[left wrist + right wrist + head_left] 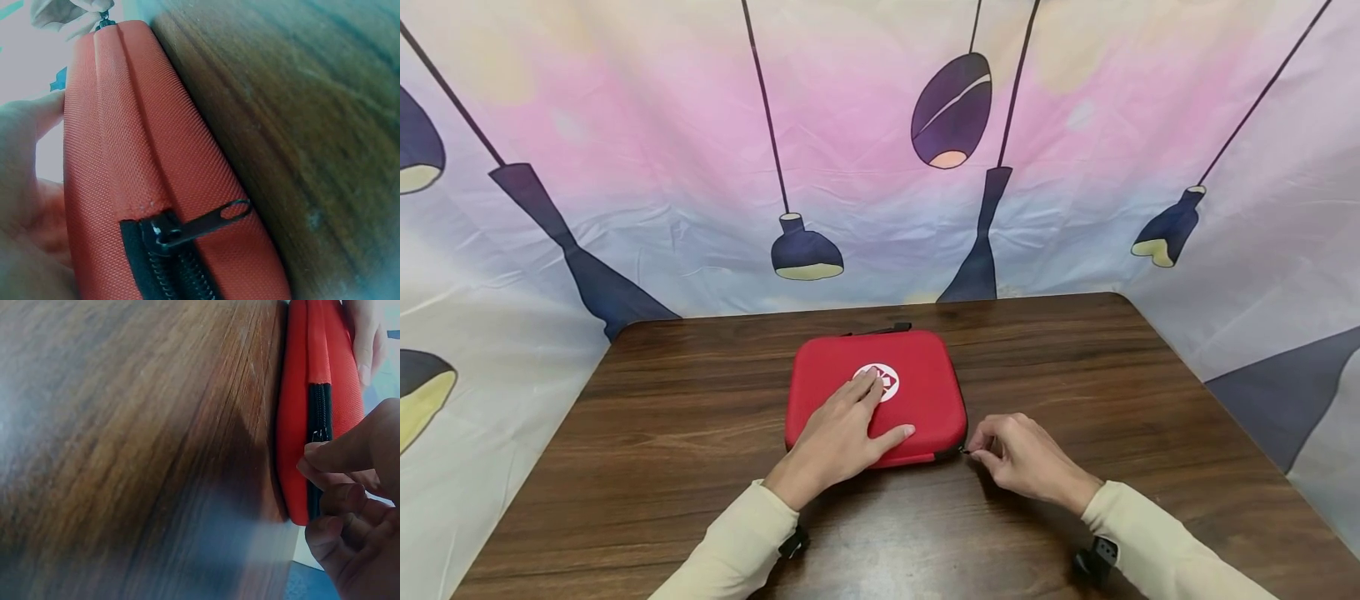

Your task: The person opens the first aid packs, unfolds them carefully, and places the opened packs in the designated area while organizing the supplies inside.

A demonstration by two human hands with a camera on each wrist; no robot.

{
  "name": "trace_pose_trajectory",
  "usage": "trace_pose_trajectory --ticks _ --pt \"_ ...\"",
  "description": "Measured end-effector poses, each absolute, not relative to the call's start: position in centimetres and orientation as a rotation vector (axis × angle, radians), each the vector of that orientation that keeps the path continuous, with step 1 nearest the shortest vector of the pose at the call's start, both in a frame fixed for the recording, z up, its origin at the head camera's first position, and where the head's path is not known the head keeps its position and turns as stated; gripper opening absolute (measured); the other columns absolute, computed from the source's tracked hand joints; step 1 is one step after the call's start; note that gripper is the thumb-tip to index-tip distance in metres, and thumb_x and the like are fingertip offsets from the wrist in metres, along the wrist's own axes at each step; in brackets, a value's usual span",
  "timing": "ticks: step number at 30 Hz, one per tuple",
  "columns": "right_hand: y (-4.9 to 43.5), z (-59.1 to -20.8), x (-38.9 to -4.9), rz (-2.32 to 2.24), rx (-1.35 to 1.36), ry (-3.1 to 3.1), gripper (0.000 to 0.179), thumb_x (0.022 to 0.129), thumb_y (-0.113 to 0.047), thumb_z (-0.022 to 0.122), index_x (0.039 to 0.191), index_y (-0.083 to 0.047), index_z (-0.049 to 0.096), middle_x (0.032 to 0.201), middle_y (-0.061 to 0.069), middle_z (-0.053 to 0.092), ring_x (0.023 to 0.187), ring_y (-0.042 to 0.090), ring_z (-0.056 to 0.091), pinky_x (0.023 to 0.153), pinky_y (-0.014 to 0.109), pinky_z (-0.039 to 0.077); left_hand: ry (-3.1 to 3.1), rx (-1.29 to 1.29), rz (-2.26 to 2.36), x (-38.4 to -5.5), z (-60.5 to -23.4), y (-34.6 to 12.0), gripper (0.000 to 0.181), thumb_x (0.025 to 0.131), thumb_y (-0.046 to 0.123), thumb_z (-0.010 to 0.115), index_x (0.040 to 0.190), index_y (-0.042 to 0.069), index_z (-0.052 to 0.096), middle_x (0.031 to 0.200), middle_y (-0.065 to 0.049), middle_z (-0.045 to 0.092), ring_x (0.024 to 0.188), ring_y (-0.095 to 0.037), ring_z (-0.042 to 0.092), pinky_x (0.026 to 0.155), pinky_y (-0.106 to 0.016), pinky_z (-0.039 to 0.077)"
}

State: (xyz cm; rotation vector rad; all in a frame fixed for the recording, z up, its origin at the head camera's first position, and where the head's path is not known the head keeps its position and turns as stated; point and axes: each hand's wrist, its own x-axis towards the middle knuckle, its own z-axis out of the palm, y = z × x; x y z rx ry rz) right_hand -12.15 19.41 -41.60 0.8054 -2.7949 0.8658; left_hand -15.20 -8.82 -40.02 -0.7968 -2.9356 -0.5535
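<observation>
A red zippered case (921, 375) with a round white emblem lies flat on the wooden table. My left hand (838, 433) rests on its lid with fingers spread, the fingertips over the emblem. At the near right corner my right hand (1026, 458) pinches a zipper pull between thumb and forefinger. In the right wrist view the slider (319, 434) sits on the black zipper track (319, 406), a short way from the red fabric strip. A second zipper pull (209, 225) hangs free at the other end of that strip in the left wrist view.
Behind the case a black strap (891, 328) lies on the table (700, 400). A cloth backdrop (700, 167) printed with hanging lamps stands round the table's back and sides. Dark bands sit at both wrists, the right one a watch-like strap (1097, 558).
</observation>
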Motion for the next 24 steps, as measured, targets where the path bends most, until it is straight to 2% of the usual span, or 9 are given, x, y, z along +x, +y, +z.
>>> trace_pose_trajectory --ticks 9,15,24 --pt "19.8 -41.5 -12.6 0.763 0.737 -2.766 0.021 0.079 -0.001 0.079 0.076 -0.02 0.07 0.07 -0.017 0.063 0.057 -0.006 0.049 0.05 0.019 0.042 -2.951 -0.835 -0.523 -15.6 -39.5 -9.2 0.081 0.095 0.06 0.06 0.15 0.002 0.048 0.158 -0.013 0.04 0.147 -0.031 0.035 0.114 -0.046 0.038" --pt "19.7 -41.5 -13.4 0.747 0.676 -2.763 0.02 0.077 0.0 0.079 0.076 -0.019 0.071 0.066 -0.016 0.062 0.056 -0.006 0.051 0.049 0.021 0.043 -3.004 -0.836 -0.458 -15.7 -39.0 -9.7 0.078 0.095 0.059 0.061 0.151 0.005 0.048 0.159 -0.011 0.039 0.148 -0.029 0.034 0.115 -0.043 0.038" --pt "19.9 -40.9 -15.7 0.7 0.551 -2.776 0.015 0.077 0.0 0.076 0.077 -0.014 0.072 0.065 -0.01 0.063 0.055 0.002 0.053 0.05 0.028 0.045 -3.029 -0.842 -0.414 -15.6 -38.5 -10.0 0.075 0.096 0.057 0.06 0.149 0.004 0.05 0.159 -0.012 0.04 0.148 -0.028 0.035 0.114 -0.044 0.038"
